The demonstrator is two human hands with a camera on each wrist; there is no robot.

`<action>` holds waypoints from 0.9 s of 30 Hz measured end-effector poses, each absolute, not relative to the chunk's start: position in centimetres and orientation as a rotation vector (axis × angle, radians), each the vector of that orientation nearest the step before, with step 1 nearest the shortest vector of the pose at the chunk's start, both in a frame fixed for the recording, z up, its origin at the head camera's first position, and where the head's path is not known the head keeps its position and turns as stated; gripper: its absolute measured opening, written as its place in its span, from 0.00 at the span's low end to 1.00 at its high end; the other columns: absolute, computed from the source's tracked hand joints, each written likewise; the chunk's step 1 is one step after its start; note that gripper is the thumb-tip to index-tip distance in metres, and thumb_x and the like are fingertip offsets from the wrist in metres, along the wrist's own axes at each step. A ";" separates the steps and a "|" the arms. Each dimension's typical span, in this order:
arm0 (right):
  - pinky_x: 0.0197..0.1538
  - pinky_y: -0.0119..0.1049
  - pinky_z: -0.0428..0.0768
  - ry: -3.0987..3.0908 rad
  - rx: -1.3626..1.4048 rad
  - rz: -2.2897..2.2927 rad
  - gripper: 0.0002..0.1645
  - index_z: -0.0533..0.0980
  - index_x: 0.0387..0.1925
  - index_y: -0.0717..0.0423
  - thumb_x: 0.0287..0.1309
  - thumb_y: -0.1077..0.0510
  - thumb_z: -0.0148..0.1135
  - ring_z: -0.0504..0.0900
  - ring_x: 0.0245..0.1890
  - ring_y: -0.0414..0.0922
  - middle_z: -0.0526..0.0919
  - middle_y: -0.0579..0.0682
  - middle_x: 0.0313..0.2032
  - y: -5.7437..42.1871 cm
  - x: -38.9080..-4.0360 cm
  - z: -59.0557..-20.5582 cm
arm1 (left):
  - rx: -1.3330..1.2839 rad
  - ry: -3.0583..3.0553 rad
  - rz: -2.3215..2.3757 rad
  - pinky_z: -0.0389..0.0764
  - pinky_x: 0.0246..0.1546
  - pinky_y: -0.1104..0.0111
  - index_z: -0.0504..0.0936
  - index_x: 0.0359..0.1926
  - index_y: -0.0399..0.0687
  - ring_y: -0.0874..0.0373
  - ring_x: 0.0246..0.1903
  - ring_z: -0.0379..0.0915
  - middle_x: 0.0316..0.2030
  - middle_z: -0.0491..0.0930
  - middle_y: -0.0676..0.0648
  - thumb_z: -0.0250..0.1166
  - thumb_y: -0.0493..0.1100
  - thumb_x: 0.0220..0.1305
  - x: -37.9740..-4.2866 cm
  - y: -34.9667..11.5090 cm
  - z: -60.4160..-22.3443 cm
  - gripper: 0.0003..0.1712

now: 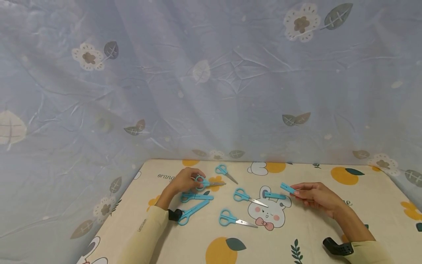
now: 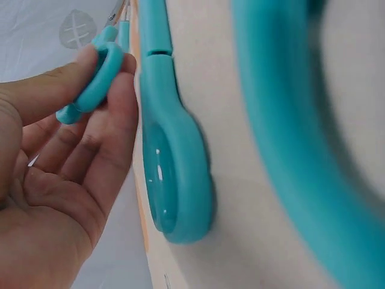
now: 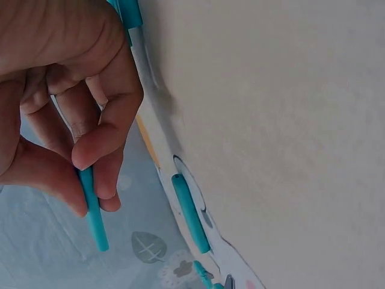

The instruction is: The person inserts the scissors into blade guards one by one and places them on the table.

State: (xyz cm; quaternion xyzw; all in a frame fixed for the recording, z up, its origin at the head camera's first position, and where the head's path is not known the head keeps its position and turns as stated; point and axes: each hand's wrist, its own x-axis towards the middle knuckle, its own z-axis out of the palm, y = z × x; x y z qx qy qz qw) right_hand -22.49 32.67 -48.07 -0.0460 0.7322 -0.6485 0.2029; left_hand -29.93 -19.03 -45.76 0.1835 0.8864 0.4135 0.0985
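My left hand (image 1: 187, 179) pinches the light-blue handle loops of a pair of scissors (image 1: 215, 183), whose bare metal blades point right. In the left wrist view, thumb and fingers close on the handle (image 2: 102, 78). At the right, my right hand (image 1: 318, 196) holds a light-blue blade cover (image 1: 287, 188) between thumb and fingertips, raised off the cloth. The right wrist view shows this cover (image 3: 96, 220) sticking out beyond the fingertips. Another blade cover (image 1: 275, 196) lies on the cloth just left of the right hand.
Three uncovered scissors lie mid-table: one at the back (image 1: 221, 169), one in the middle (image 1: 242, 195), one nearer (image 1: 227, 219). Two covered scissors, one farther (image 1: 202, 197) and one nearer (image 1: 197, 209), lie beside my left wrist. A patterned curtain (image 1: 211, 91) hangs behind the table.
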 end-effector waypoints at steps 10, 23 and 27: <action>0.36 0.30 0.84 2.163 -0.128 -1.696 0.17 0.86 0.59 0.55 0.74 0.55 0.68 0.86 0.38 0.38 0.91 0.39 0.42 32.1 -22.0 -47.0 | 0.416 2.369 1.600 0.94 0.43 0.51 0.80 0.67 0.31 0.49 0.41 0.90 0.46 0.90 0.40 0.68 0.37 0.75 -29.0 -19.7 -45.1 0.24; 0.39 0.26 0.85 1.873 -0.283 -1.839 0.17 0.90 0.52 0.39 0.79 0.61 0.59 0.86 0.39 0.38 0.91 0.41 0.41 31.9 -21.6 -46.4 | 0.459 2.200 1.691 0.93 0.47 0.52 0.76 0.70 0.30 0.50 0.44 0.89 0.44 0.89 0.46 0.69 0.39 0.75 -28.2 -18.8 -44.2 0.28; 0.37 0.25 0.85 1.858 -0.307 -1.839 0.18 0.90 0.51 0.38 0.79 0.61 0.59 0.86 0.38 0.37 0.92 0.41 0.40 31.4 -21.4 -46.2 | 0.483 2.176 1.697 0.94 0.46 0.56 0.77 0.70 0.31 0.46 0.46 0.89 0.43 0.89 0.48 0.69 0.39 0.75 -28.1 -18.3 -44.2 0.28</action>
